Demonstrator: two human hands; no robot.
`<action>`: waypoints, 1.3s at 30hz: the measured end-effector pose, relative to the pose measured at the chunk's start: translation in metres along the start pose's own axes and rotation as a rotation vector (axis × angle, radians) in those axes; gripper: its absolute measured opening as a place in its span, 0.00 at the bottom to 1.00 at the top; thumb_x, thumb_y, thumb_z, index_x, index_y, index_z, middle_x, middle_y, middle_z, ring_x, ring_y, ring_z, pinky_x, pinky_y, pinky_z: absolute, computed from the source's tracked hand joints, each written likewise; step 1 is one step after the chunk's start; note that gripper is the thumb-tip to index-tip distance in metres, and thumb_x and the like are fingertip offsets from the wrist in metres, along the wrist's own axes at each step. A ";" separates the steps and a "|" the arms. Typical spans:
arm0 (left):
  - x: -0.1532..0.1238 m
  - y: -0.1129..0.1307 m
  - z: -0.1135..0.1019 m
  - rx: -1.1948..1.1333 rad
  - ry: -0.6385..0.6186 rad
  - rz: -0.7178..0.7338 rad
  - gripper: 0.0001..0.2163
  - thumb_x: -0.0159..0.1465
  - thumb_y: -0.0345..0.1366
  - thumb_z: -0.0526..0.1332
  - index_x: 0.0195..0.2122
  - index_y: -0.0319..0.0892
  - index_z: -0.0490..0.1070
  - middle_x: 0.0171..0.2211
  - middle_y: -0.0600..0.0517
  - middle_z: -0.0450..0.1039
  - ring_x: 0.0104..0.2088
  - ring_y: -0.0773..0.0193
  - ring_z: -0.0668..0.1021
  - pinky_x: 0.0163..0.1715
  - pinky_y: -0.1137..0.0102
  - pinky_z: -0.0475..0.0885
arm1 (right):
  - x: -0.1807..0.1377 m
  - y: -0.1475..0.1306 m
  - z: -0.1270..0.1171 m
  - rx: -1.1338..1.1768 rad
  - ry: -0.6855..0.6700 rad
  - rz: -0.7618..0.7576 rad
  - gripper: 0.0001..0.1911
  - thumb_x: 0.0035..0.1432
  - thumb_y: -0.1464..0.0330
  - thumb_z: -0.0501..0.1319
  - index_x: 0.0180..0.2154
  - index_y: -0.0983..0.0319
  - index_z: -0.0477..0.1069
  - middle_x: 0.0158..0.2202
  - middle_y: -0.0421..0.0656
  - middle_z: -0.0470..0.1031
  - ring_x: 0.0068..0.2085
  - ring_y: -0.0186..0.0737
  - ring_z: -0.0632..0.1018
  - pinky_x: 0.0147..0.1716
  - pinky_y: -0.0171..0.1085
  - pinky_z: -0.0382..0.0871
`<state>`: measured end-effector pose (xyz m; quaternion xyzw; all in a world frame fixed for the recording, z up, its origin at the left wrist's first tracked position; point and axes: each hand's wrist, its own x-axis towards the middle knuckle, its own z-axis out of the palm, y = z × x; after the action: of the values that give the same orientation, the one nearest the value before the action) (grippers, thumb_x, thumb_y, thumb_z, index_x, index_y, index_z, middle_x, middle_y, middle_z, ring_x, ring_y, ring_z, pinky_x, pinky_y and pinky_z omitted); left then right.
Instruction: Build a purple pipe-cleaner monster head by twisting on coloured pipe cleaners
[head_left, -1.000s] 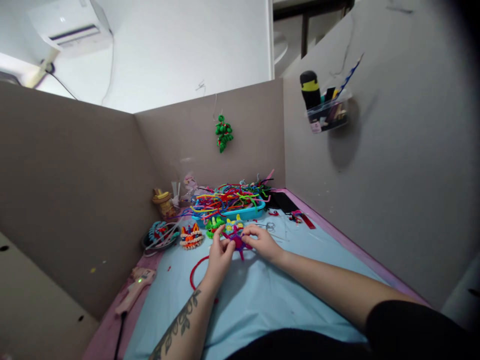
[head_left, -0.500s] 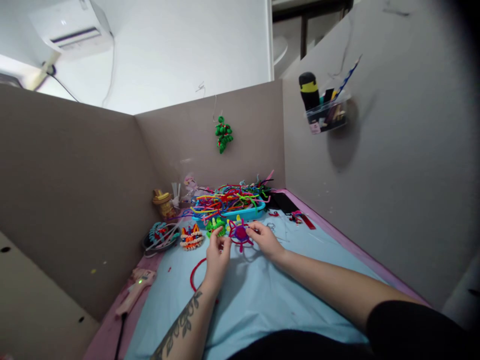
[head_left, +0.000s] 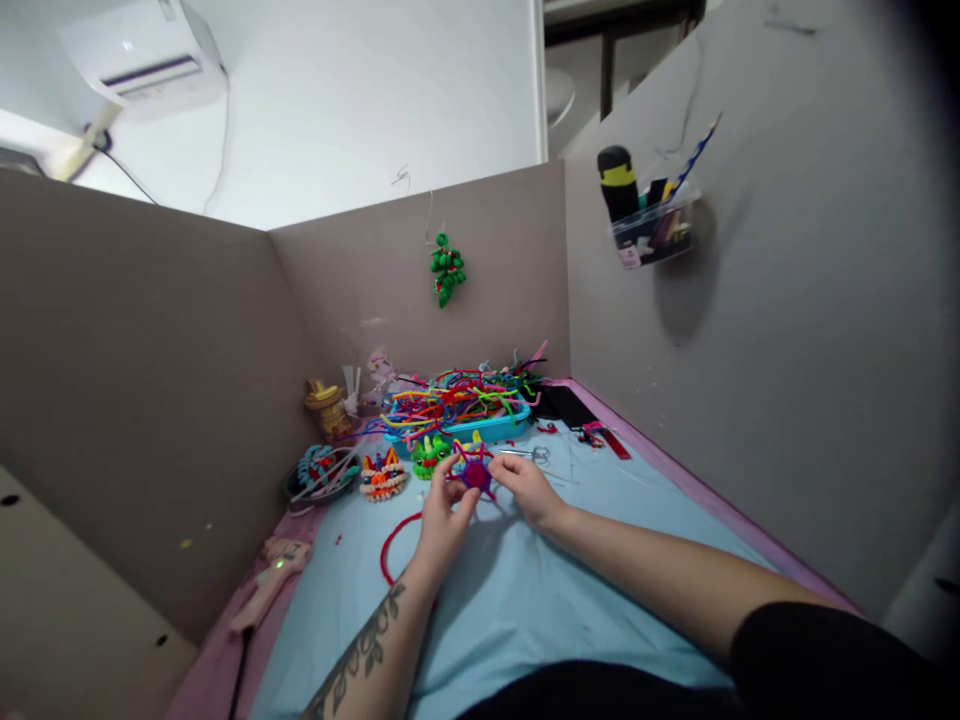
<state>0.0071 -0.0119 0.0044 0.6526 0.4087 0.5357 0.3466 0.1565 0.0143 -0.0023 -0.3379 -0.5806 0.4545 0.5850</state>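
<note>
At the far left a pink glue gun lies by the mat's edge, and a red pipe-cleaner loop lies beside our left wrist. Our left hand pinches the left side of the purple pipe-cleaner star, held just above the blue mat in front of the blue tray. Our right hand grips its right side with the fingertips. Scissors lie just beyond.

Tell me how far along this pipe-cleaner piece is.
Done, it seems: an orange figure and a green figure stand finished behind the hands. In hand: the left hand and right hand pinch a purple piece with spokes sticking out, so likely unfinished. Left: a red loop lies unused on the mat, and the blue tray holds loose stems.
</note>
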 end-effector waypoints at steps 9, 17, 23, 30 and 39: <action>0.001 0.001 0.002 -0.154 -0.029 -0.096 0.30 0.55 0.36 0.62 0.57 0.41 0.52 0.19 0.60 0.63 0.21 0.71 0.67 0.24 0.75 0.61 | 0.001 0.001 -0.004 -0.168 0.129 -0.122 0.09 0.50 0.62 0.61 0.29 0.61 0.67 0.25 0.38 0.68 0.27 0.34 0.69 0.28 0.33 0.63; 0.001 0.001 0.002 -0.203 -0.019 -0.132 0.31 0.54 0.36 0.63 0.57 0.40 0.52 0.18 0.61 0.63 0.20 0.72 0.67 0.23 0.76 0.60 | 0.001 -0.003 -0.007 -0.363 0.130 -0.204 0.09 0.53 0.64 0.59 0.27 0.62 0.72 0.26 0.41 0.72 0.29 0.37 0.71 0.29 0.34 0.64; 0.002 0.000 0.003 -0.211 0.000 -0.119 0.31 0.53 0.36 0.63 0.56 0.41 0.53 0.18 0.61 0.63 0.20 0.72 0.67 0.24 0.75 0.62 | -0.002 -0.008 -0.007 -0.377 0.072 -0.335 0.10 0.55 0.65 0.57 0.26 0.61 0.73 0.29 0.44 0.72 0.35 0.40 0.72 0.37 0.38 0.65; 0.001 0.002 0.002 -0.189 -0.013 -0.105 0.30 0.54 0.35 0.63 0.56 0.41 0.53 0.18 0.61 0.62 0.20 0.73 0.66 0.24 0.75 0.61 | -0.002 -0.011 -0.006 -0.362 0.003 -0.280 0.10 0.55 0.65 0.57 0.25 0.61 0.71 0.32 0.43 0.70 0.37 0.39 0.71 0.38 0.38 0.64; 0.000 0.001 0.003 -0.167 -0.024 -0.090 0.28 0.54 0.36 0.62 0.54 0.40 0.53 0.19 0.61 0.62 0.20 0.71 0.67 0.24 0.74 0.62 | -0.002 -0.005 -0.004 -0.377 -0.062 -0.279 0.11 0.58 0.67 0.53 0.24 0.61 0.64 0.31 0.42 0.64 0.35 0.38 0.68 0.37 0.37 0.62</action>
<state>0.0105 -0.0121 0.0052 0.6088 0.3873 0.5439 0.4284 0.1612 0.0115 0.0010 -0.3434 -0.7140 0.2629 0.5506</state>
